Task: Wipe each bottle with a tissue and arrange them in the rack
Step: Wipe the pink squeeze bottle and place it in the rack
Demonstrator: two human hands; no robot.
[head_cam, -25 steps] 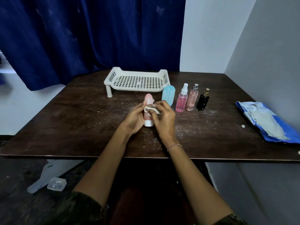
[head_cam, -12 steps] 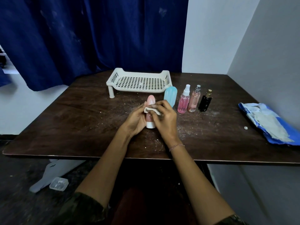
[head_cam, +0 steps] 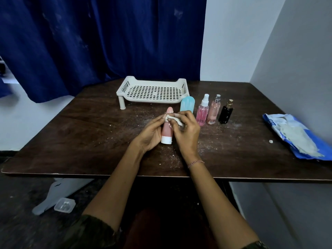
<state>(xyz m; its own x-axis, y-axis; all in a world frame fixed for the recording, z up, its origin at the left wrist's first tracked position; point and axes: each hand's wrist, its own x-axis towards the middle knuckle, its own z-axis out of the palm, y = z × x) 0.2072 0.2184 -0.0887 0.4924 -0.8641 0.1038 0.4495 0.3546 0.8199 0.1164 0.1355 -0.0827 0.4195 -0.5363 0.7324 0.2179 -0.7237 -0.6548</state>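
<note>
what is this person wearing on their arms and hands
The left hand and right hand are bare: no gloves, no rings visible. A thin pinkish bracelet circles the right wrist. The left sleeve and right sleeve, dark green camouflage fabric, end near the elbows, leaving the forearms uncovered.

Rack (head_cam: pixel 124 87) behind bottles (head_cam: pixel 203 113) (on table (head_cam: pixel 80 137))

Home room: blue curtain (head_cam: pixel 89 42), wooden table (head_cam: pixel 80 141)
</note>
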